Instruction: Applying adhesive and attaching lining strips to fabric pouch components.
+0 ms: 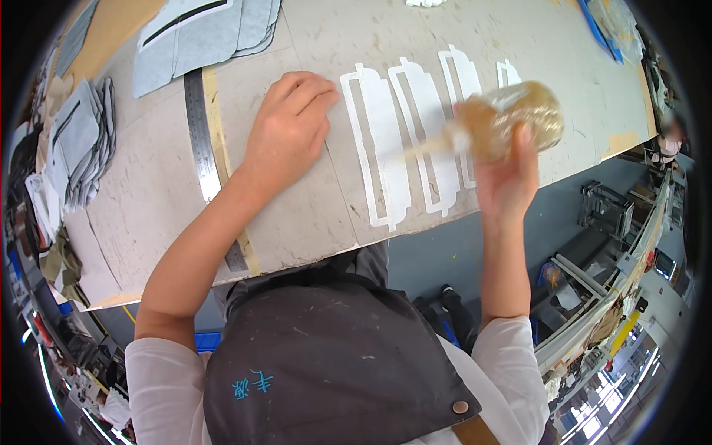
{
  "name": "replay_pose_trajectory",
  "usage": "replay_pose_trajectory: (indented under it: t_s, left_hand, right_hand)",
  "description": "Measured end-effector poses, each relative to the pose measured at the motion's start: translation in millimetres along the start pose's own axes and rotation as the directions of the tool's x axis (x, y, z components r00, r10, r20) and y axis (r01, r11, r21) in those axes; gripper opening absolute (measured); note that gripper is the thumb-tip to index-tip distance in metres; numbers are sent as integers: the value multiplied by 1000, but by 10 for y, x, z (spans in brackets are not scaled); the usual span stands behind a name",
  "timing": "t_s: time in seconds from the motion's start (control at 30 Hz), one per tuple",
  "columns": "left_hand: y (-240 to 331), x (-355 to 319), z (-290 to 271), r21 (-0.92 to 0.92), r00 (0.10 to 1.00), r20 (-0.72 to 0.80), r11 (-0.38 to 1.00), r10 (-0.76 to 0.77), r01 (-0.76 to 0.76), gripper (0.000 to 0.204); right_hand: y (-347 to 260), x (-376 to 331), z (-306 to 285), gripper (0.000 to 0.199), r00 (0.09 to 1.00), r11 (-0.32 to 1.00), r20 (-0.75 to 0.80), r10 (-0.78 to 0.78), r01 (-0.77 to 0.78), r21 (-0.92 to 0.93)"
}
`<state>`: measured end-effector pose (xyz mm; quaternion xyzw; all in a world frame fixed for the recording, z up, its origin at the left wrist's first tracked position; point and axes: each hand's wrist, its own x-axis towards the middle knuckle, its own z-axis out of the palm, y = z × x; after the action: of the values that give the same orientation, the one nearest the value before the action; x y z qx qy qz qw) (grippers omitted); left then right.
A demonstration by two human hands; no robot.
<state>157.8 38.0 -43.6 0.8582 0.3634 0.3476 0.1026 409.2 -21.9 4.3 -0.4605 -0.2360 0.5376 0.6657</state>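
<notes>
My right hand (pixel 512 167) is wrapped round a clear squeeze bottle (pixel 528 111) of amber-brown liquid, blurred by motion. The bottle lies tipped sideways, its thin nozzle (pixel 423 150) pointing left over the white cut pieces. Closest to my left hand (pixel 293 119) is the leftmost white piece (pixel 386 156), a flat shape with a long slot. The fingers of that hand are curled in, and nothing shows in them. To the right lie a second white piece (pixel 437 159), a third white piece (pixel 461 70) and a fourth white piece (pixel 506 72), the last two partly hidden by the bottle and hand.
A steel ruler (pixel 199 133) lies beside a tan strip (pixel 216 122) left of my left arm. Grey fabric panels (pixel 208 37) are stacked at the far left, with another grey stack (pixel 81 144) near the left edge. A blue-edged tray (pixel 602 31) with plastic sits far right.
</notes>
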Motion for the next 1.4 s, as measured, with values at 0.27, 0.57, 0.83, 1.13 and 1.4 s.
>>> replay_pose_trajectory:
  t_s: [0.27, 0.57, 0.83, 1.13, 1.4]
  left_hand:
    - [60, 23, -8, -18, 1000, 7, 1000, -21, 21, 29]
    - [58, 41, -14, -23, 1000, -1, 1000, -12, 12, 30]
    - [8, 19, 4, -21, 1000, -15, 1000, 12, -12, 30]
    - [-22, 10, 25, 10, 999, -22, 999, 32, -32, 29]
    - [17, 6, -23, 31, 1000, 18, 1000, 1, -2, 29]
  right_hand:
    - [10, 609, 86, 47, 958, 919, 105, -268, 287, -270]
    - [36, 621, 31, 38, 957, 899, 106, -270, 290, -328]
    - [-38, 287, -111, 54, 990, 899, 48, -129, 137, -415]
    - [-79, -54, -348, 55, 999, 913, 39, 1, 15, -408]
    - [-232, 129, -211, 48, 998, 985, -49, -44, 35, -169]
